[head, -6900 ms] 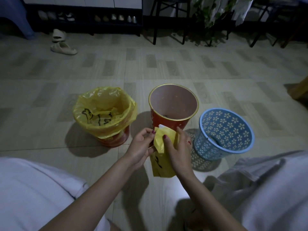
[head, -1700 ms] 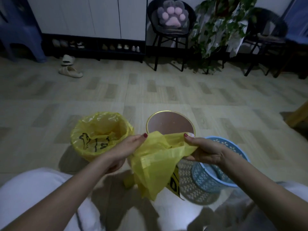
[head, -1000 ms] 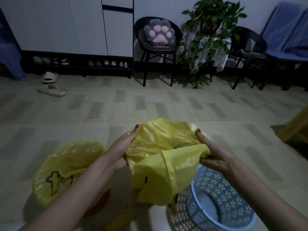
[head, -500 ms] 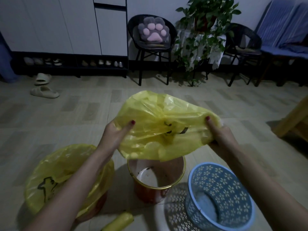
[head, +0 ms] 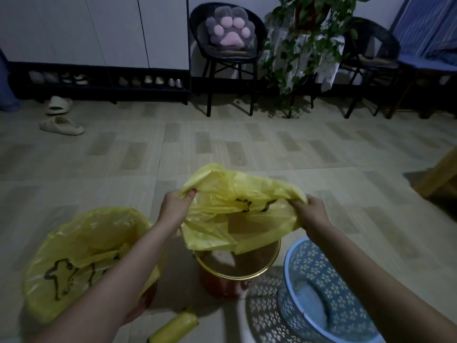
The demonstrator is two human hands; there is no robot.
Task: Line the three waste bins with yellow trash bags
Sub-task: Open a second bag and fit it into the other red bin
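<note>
Head view, going from the left side to the right. Far left on the floor stands the lined bin (head: 91,263), and it already has a yellow bag folded over its rim, so one bin of three looks done. Just in front of it, low on the floor, lies the roll of bags (head: 174,328). Next comes the left hand (head: 173,209), closed tight on the left edge of the open yellow bag (head: 237,209), with the thumb on top. The bag is stretched sideways between the two hands, so its long way runs left to right, and its mouth faces down and toward the person. Right under it, a little nearer the person, stands the red bin (head: 237,271) with the gold rim, and the loose lower part of the bag hangs at that rim and may be touching it. The right hand (head: 310,211) is closed on the right edge of the bag, at about the same height as the left one. Both hands look about as near to the red bin as each other. I think the next move is to bring the bag straight down and a bit closer, so it drops inside. Far right sits the blue bin (head: 329,290) with flower holes, and it has no bag.
</note>
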